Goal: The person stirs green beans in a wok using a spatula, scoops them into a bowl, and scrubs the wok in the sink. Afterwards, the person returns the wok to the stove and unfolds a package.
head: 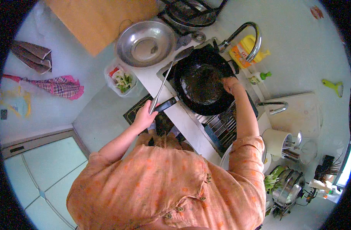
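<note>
A black wok (198, 77) sits in the sink below a chrome faucet (251, 40), its dark inside shiny and looking wet. My left hand (144, 115) is closed around the handle of a long metal spatula (164, 82), with the end of the wok's black handle (166, 105) against the same hand. The spatula's dark blade (184, 53) lies across the wok's far left rim. Inside the wok, near its right wall, is my right hand (230, 84) with the fingers bent. Whether those fingers hold something is too small to tell.
A steel basin (146, 43) stands on the counter left of the wok. Below it hangs a bag of food scraps (120, 79). A yellow detergent bottle (245, 51) is behind the faucet. To the right are a dish rack (224, 126), a second faucet (278, 107) and a utensil holder (277, 142).
</note>
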### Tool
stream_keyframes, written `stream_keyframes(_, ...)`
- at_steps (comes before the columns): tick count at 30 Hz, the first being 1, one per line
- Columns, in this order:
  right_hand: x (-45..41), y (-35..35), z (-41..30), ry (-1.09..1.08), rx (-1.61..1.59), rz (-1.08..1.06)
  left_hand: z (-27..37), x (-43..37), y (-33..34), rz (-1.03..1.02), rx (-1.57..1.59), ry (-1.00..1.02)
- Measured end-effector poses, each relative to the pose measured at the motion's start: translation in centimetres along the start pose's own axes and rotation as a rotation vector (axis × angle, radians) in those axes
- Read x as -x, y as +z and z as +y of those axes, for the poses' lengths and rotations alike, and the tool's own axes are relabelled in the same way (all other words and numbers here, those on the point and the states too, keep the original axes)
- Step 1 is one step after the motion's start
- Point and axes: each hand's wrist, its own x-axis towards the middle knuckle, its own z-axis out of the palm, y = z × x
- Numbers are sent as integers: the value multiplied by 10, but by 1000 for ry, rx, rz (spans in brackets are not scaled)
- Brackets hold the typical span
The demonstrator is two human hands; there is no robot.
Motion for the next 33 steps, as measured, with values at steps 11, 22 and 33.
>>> stream_keyframes(11, 143, 87, -138, -155, -160, -427, -10, 1, 1, -1, 54, -34)
stream_keyframes(22, 108, -41, -73, -131, 1163, 591, -16, -1, 5, -11, 18, -97)
stream_keyframes(33, 256, 42, -8, -147, 19, 679, 19, -47, -26, -254, -8, 119)
